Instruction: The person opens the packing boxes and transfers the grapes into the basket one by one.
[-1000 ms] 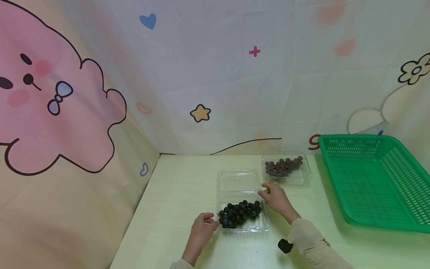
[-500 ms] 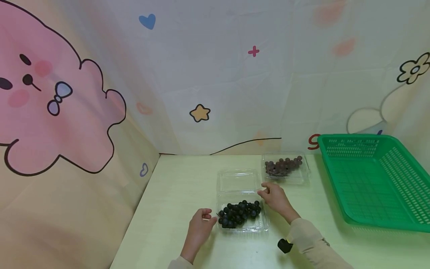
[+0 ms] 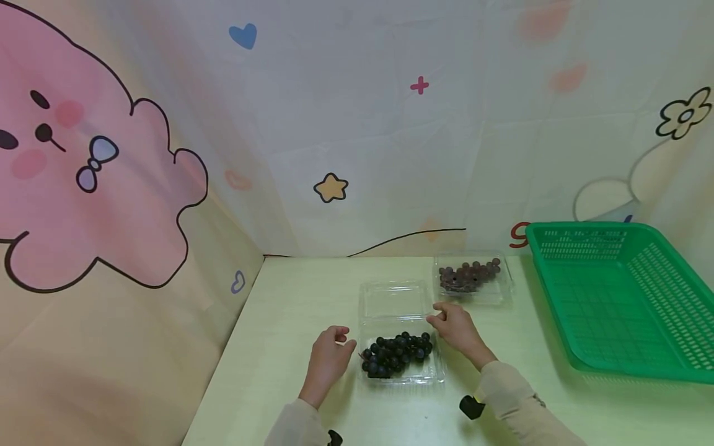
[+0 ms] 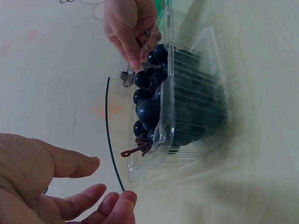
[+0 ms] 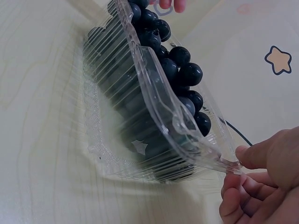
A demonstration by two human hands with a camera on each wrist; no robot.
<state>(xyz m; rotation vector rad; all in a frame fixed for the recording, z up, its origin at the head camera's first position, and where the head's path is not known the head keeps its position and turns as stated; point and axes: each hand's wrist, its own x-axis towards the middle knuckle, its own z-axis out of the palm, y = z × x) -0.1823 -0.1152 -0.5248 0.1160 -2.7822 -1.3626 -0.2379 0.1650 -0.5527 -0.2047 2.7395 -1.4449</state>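
A clear plastic clamshell box lies on the table with its lid folded back toward the wall. Dark grapes fill its base, and a brown stem pokes over the left side. My right hand pinches the rim at the box's right back corner between thumb and fingers, as the right wrist view shows. My left hand is held apart from the box on its left, thumb and fingers spread, holding nothing.
Behind to the right stands a second clear box with reddish grapes. A large green plastic basket occupies the table's right side. A printed curtain hangs along the back edge of the table.
My left hand has let go of the box's left edge and moved away, up and slightly left. My right hand and both boxes have stayed in place.
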